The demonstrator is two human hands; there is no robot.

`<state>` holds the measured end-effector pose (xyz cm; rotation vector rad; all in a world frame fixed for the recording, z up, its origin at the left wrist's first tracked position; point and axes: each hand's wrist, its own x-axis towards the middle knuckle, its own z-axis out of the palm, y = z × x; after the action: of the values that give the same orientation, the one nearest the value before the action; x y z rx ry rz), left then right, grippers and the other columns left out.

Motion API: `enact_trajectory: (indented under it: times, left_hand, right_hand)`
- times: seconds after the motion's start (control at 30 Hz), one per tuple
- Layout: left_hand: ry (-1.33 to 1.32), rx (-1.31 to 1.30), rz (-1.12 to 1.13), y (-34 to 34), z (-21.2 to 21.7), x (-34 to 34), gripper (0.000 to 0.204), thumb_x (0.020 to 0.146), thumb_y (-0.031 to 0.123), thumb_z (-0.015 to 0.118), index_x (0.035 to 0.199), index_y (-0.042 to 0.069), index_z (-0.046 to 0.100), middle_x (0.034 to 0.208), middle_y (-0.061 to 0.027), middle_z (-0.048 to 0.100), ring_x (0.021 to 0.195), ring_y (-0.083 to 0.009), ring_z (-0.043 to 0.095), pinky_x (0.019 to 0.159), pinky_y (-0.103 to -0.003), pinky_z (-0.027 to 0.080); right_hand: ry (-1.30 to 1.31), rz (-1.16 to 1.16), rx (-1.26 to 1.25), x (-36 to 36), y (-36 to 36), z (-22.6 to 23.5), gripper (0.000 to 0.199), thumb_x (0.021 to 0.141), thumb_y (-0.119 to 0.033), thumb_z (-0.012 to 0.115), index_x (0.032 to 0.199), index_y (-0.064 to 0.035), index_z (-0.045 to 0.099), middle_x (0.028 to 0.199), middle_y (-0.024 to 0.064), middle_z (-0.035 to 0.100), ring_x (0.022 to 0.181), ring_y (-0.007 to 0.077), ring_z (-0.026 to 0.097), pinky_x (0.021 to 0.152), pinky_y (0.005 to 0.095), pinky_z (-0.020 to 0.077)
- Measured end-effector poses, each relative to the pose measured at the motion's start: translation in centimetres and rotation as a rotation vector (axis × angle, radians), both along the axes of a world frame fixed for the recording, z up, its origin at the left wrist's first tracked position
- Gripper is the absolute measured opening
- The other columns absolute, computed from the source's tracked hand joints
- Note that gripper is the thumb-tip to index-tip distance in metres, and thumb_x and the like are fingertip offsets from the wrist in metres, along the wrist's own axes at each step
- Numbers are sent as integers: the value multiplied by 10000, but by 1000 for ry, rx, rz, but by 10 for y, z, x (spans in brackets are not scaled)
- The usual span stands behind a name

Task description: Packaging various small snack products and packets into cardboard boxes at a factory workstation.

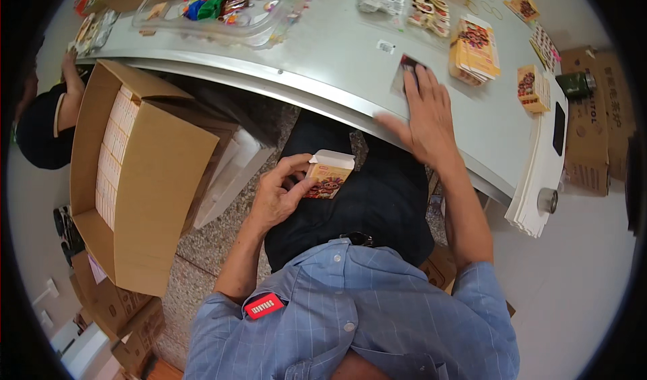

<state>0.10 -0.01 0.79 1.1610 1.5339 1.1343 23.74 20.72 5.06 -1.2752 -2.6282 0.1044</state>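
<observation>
Over my lap, my left hand point(277, 192) grips a small printed cardboard box point(327, 180) between thumb and fingers. The box is yellowish with a red pattern, and its white top flap stands up, unfolded. My right hand point(430, 113) reaches over the table's near edge with fingers stretched and thumb apart. Its fingertips rest on a small clear packet with a dark print point(404, 75) lying flat on the tabletop. What is inside the box cannot be seen.
On the table point(323, 56) stand a stack of flat printed cartons point(474, 49), a smaller stack point(533, 89) and a clear tub point(259, 33) of colourful packets. An opened cardboard box point(158, 188) holding rows of small boxes stands left. Another person point(50, 127) is at far left.
</observation>
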Motion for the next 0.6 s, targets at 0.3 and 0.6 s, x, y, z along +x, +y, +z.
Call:
enact_trajectory:
  times: [0.3,0.6]
  left_hand:
    - [-153,90,69,6,-14,9,393,883,23,732,1269,38,658,969,-63,675,818,-108,608,680,-234,510]
    - [-74,116,-71,15,16,15,376,879,35,733,1251,49,679,930,-73,670,816,-133,631,682,-250,511]
  right_hand:
    - [574,276,-267,42,-60,9,424,933,-28,605,1351,-28,530,1154,145,684,1075,286,664,955,388,496]
    - [957,286,-547,14,-72,8,274,932,-11,663,1204,-10,632,983,85,688,828,161,652,745,275,521]
